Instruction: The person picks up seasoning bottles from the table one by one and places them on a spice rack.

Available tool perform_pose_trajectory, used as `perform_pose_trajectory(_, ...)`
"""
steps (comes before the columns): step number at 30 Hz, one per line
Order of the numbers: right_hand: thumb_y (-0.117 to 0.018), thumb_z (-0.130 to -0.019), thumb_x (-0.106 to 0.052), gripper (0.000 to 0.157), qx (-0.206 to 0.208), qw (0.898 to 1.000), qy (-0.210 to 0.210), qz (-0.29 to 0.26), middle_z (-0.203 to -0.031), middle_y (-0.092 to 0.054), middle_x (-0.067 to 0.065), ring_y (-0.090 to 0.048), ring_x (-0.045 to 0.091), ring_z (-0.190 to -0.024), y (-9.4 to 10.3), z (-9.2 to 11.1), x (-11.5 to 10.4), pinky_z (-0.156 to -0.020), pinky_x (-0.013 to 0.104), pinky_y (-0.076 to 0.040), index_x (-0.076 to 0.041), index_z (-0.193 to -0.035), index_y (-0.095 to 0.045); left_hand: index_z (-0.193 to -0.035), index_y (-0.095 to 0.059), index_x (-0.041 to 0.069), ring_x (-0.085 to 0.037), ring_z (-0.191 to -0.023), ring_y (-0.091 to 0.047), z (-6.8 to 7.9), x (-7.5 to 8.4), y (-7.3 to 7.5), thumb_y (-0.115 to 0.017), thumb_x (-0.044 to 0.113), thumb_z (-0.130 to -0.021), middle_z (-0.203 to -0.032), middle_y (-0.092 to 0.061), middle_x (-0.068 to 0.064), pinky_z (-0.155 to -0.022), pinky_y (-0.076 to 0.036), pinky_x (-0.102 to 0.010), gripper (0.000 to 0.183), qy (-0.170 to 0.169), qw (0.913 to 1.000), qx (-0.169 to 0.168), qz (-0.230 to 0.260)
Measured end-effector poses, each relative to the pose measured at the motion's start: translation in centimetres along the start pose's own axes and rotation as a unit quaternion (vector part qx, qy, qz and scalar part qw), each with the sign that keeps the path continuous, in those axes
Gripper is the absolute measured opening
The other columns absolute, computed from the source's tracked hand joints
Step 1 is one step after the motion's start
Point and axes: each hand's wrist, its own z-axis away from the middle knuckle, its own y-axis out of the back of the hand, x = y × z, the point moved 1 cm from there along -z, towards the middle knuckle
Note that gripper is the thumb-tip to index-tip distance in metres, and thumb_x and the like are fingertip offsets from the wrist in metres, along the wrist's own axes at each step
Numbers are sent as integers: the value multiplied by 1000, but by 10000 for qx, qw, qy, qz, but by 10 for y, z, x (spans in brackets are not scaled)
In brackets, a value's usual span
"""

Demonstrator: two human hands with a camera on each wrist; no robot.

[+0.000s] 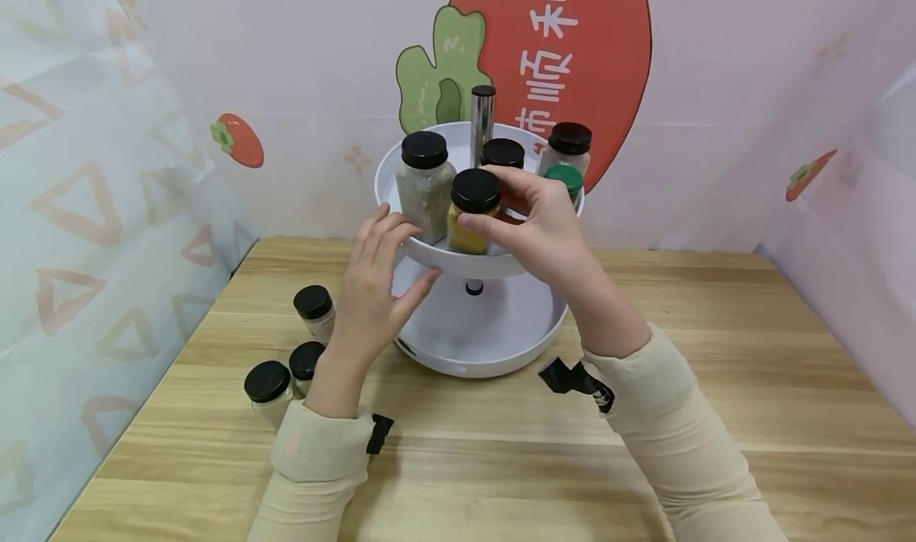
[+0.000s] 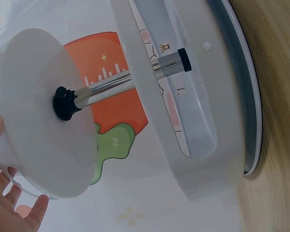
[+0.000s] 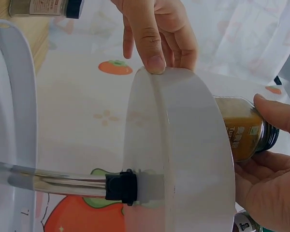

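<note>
My right hand [image 1: 541, 224] grips a glass spice jar [image 1: 468, 236] of yellow-brown powder near its black lid, at the front of the upper tray [image 1: 511, 267] of a white two-tier stand. In the right wrist view the jar [image 3: 239, 128] sits behind the tray's rim, with the thumb and fingers of that hand [image 3: 273, 179] around it. My left hand [image 1: 375, 276] holds the upper tray's rim at the left, fingers over the edge and thumb below. On that tray, a taller jar [image 1: 427, 196] of greyish contents stands left of the yellow one.
Behind my right hand stand a black-lidded jar [image 1: 503, 154], another black-lidded jar [image 1: 568, 149] and a green-lidded jar [image 1: 565, 180]. The lower tray [image 1: 487, 331] lies beneath, around the metal pole [image 1: 483, 121]. Three black-lidded jars, one [image 1: 315, 311] farther back, stand on the wooden table [image 1: 458, 462] at left.
</note>
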Motion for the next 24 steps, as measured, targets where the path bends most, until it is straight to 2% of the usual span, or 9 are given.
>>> perform_pose_trajectory(7,-78,-84,-6,48,15,9997,-41,238,-121,-67,14,-69,24,-102,-1,0,0,-94,35,-61,-2,-129,-63,-127,-53,1,-31,-146,-34,1,-1,-1,-79,21,-85,-137,-54,-15,-127,-26,-37,53,-5,10000,48,-1)
perform_pose_trajectory(16,-78,-82,0,51,140,9991,366,154,-113,-69,18,-64,21,-92,3,7,1,-83,20,-58,0,-130,-61,-126,-54,1,-30,-146,-34,-1,1,-2,-78,22,-86,-136,-54,-15,-127,-27,-35,51,-103,9999,-13,-7)
perform_pose_trajectory(24,-75,-84,3,52,115,9996,178,-177,-121,-68,18,-66,20,-102,8,12,-1,-92,24,-60,-1,-134,-58,-126,-54,1,-34,-144,-37,-1,2,2,-80,19,-84,-135,-54,-15,-127,-28,-37,52,-90,10000,-23,-25)
